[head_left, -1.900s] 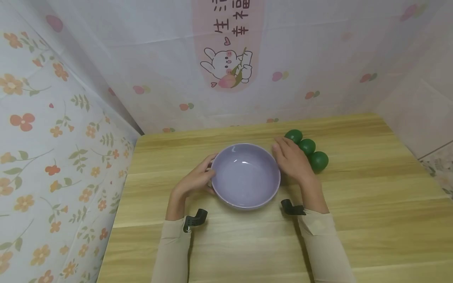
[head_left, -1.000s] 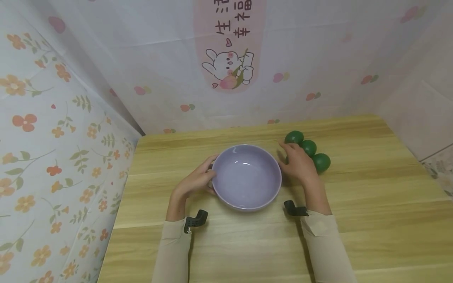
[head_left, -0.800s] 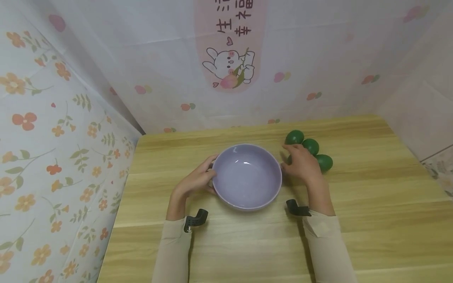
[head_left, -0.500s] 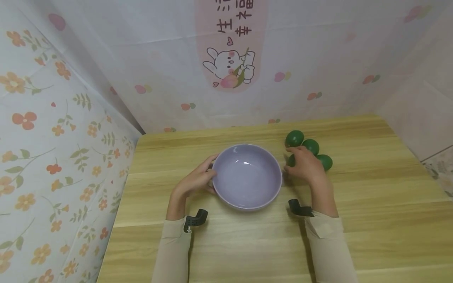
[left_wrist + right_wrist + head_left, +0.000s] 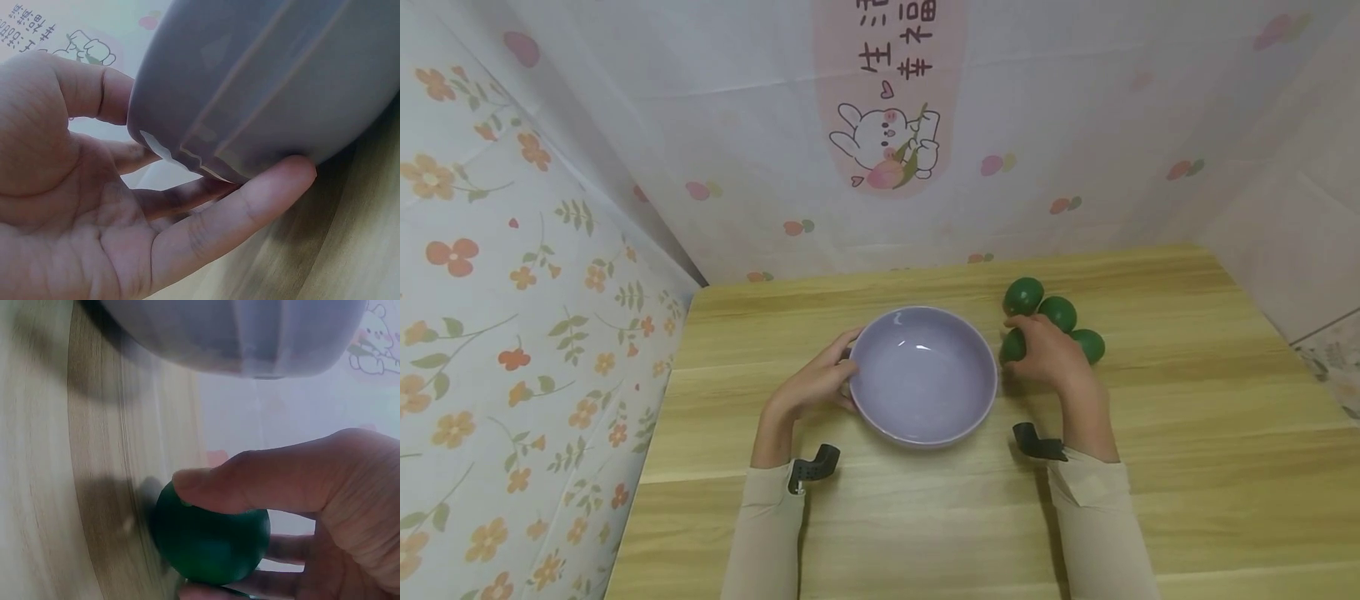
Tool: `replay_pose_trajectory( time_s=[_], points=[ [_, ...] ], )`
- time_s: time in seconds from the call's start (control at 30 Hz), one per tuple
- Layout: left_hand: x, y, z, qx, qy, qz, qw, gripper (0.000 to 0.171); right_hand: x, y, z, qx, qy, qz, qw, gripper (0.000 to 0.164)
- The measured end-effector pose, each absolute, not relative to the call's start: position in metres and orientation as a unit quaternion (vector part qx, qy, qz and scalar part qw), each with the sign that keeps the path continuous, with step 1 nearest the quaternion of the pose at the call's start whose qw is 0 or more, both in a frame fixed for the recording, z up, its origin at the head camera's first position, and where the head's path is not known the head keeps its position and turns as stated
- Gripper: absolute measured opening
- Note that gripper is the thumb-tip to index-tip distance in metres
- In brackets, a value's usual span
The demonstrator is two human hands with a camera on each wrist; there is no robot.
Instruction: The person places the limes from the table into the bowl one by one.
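Note:
A lavender bowl (image 5: 922,375) rests on the wooden table. My left hand (image 5: 815,381) grips its left side, thumb on the rim; in the left wrist view, fingers (image 5: 250,203) reach round and under the bowl's wall. Just right of the bowl, my right hand (image 5: 1052,354) pinches a smooth, dark green egg-shaped ball (image 5: 1012,345). The right wrist view shows my thumb (image 5: 219,490) over the green ball (image 5: 212,540) and fingertips on its other side. That ball appears to sit on or very close to the tabletop, apart from the bowl.
More green balls lie past my right hand: a back one (image 5: 1024,295), a middle one (image 5: 1059,312) and a right one (image 5: 1091,345). The wooden table (image 5: 917,525) ends at a printed curtain (image 5: 722,150) behind. Another floral curtain (image 5: 535,333) hangs at the left.
My right hand has moved rightward from beside the bowl's rim and closed its fingers and thumb round the nearest green ball. My left hand and the bowl stay almost in place.

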State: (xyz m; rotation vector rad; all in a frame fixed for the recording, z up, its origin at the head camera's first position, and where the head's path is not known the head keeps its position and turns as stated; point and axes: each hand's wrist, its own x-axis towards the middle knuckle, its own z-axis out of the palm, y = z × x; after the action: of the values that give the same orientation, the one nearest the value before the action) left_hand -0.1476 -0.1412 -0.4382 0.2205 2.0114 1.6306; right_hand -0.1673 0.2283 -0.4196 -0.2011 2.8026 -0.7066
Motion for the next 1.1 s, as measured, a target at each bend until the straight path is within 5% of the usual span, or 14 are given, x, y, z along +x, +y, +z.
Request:
replay_pose_trajectory(
  time_s=[1.1],
  points=[
    [-0.1473, -0.1412, -0.4393, 0.088, 0.739, 0.612, 0.268, 0.073, -0.1699, 0.2314, -0.4207, -0.052, 0.953, -0.27, 0.126, 0.077]
  ],
)
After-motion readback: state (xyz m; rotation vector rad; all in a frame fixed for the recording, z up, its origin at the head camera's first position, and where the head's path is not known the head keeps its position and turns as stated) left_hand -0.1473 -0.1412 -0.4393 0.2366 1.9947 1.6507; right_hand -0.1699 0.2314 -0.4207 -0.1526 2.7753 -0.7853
